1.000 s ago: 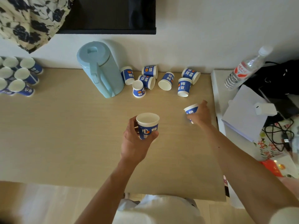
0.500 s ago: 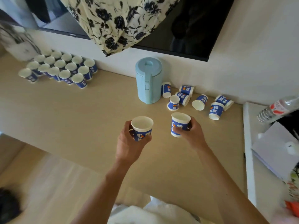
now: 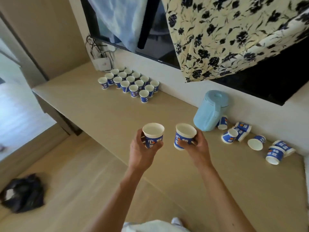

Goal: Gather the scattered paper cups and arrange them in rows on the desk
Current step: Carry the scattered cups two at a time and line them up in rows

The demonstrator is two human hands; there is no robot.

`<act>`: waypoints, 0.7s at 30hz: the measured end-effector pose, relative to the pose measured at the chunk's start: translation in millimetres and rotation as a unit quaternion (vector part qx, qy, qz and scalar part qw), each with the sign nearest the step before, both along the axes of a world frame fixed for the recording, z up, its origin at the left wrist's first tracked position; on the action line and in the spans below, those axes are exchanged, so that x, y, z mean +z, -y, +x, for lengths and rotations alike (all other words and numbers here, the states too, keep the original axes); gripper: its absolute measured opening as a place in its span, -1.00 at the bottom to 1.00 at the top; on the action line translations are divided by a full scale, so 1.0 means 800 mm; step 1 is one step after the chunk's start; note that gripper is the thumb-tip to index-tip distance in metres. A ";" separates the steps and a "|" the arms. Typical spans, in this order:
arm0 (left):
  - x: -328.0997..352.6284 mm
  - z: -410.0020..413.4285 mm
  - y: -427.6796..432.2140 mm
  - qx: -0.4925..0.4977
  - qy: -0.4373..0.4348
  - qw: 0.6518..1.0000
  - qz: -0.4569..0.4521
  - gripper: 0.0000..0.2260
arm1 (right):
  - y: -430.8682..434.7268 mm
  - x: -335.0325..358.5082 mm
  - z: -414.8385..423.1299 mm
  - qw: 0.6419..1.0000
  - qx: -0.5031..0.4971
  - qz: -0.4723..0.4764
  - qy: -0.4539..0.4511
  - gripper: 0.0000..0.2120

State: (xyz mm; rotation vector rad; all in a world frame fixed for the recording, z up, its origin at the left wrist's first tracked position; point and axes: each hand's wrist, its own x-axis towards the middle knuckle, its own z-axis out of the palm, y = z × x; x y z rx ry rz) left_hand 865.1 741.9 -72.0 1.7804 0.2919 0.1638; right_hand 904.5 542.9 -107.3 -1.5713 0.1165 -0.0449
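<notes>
My left hand point(image 3: 142, 151) grips one blue-and-white paper cup point(image 3: 153, 133) upright above the desk's front edge. Beside it, my right hand point(image 3: 198, 148) holds a second paper cup point(image 3: 184, 136), also upright. Several cups stand in neat rows point(image 3: 132, 82) at the far left of the wooden desk point(image 3: 167, 111), near the wall. Several scattered cups point(image 3: 254, 139) lie tipped or stand to the right, behind and beside the kettle.
A light blue kettle point(image 3: 210, 111) stands on the desk right of my hands. A dark screen with a floral cloth point(image 3: 234, 36) draped over it hangs on the wall above. A white socket box with cables point(image 3: 102, 63) sits by the rows. A dark bundle point(image 3: 23, 193) lies on the floor at left.
My right hand picked a cup off the desk and brought it beside the left one. The view has swung left, bringing the arranged rows into sight.
</notes>
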 end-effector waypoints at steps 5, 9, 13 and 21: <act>0.005 -0.011 -0.085 0.025 0.016 1.000 -0.011 -0.53 | -0.097 0.010 0.005 1.000 0.000 0.012 0.020 -0.44; 0.006 -0.013 -0.146 0.057 0.017 0.998 -0.016 -0.55 | -0.164 0.015 0.010 0.999 0.009 0.029 0.017 -0.41; 0.003 -0.008 -0.201 0.086 0.020 0.996 -0.021 -0.56 | -0.221 0.012 0.026 0.999 0.027 0.029 0.010 -0.43; -0.018 0.048 -0.311 0.115 0.006 0.993 -0.007 -0.56 | -0.334 -0.012 0.107 0.998 0.036 0.045 -0.018 -0.44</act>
